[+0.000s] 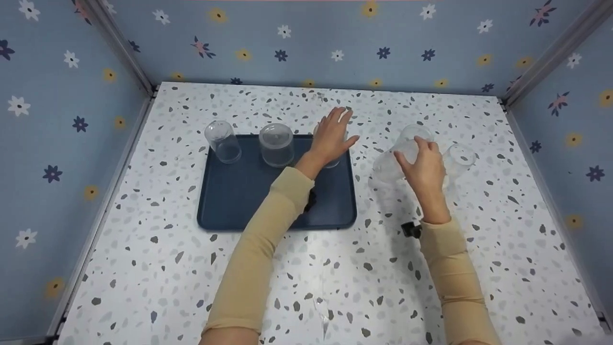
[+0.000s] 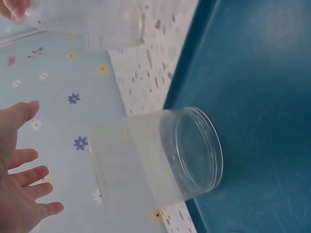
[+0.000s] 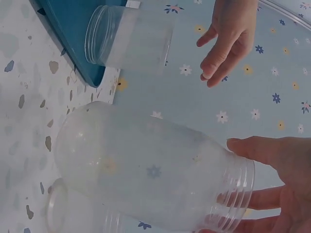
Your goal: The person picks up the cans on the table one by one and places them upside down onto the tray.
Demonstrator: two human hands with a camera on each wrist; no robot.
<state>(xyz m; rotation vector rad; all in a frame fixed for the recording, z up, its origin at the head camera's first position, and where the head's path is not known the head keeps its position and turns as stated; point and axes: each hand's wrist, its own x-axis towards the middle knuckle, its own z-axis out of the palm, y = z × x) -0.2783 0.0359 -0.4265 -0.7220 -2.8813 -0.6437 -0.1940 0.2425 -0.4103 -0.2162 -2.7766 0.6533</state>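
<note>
My right hand (image 1: 426,165) grips a clear plastic jar (image 3: 146,165) by its threaded neck. The jar tilts, with its rounded end towards the speckled table at the tray's right. My left hand (image 1: 330,136), fingers spread and holding nothing, is over the back right of the blue tray (image 1: 230,201). Near that hand a clear jar (image 2: 146,155) stands threaded mouth down on the tray, partly hidden by the hand in the head view. Two more clear jars, one in the middle (image 1: 277,146) and one on the left (image 1: 222,143), stand along the tray's back edge.
Right of the tray, a clear jar (image 1: 414,132) stands behind the held one and another jar (image 1: 459,158) is to the right of my right hand. Flowered blue panels (image 1: 311,43) wall in the table (image 1: 158,268) at the back and both sides.
</note>
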